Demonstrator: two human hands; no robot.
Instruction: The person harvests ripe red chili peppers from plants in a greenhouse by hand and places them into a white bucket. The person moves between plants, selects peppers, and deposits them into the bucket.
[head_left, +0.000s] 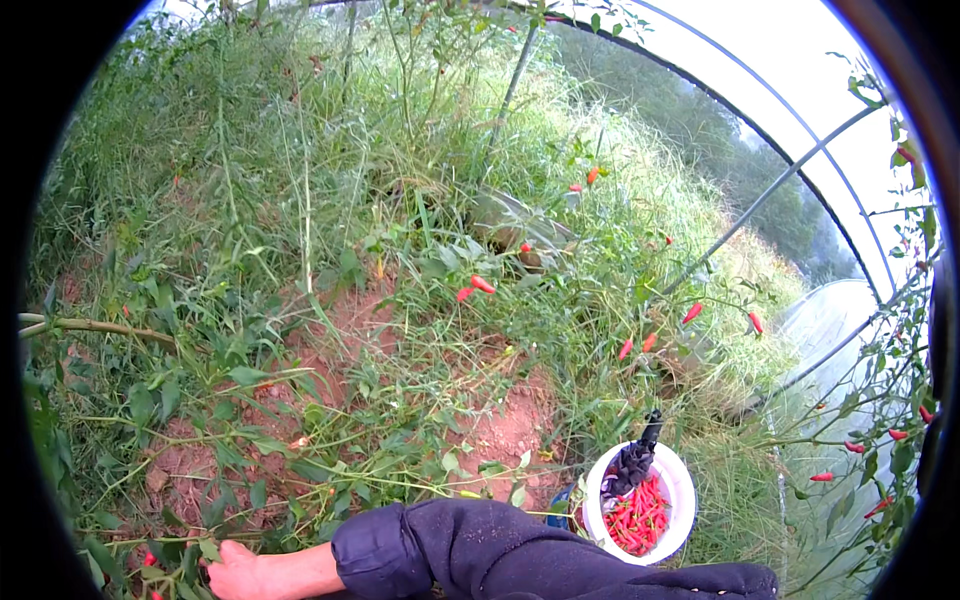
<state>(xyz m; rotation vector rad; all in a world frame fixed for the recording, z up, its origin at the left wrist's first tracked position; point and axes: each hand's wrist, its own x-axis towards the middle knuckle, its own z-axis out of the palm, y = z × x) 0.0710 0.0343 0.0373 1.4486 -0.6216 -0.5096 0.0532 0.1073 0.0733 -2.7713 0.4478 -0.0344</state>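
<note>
My right hand (236, 571) reaches to the lower left, among the leaves of a chili pepper plant (259, 495). Its fingers are bent and partly hidden by foliage, so whether they grip anything cannot be told. A red chili (150, 559) hangs just left of the hand. The forearm is bare up to a dark, bunched sleeve (480, 536). My left hand is out of view. Right of the sleeve stands a white bucket (686, 517), partly filled with picked red chilies (637, 521). A crumpled black item (631, 465) with a dark upright end lies in it.
Behind the bucket, grass and weeds (637, 255) cover sloping ground. Reddish bare soil (510, 420) shows between plants. A thick stem (105, 327) juts in from the left. Metal poles (772, 195) and plastic sheeting (832, 420) frame the right side, near chili branches (855, 447).
</note>
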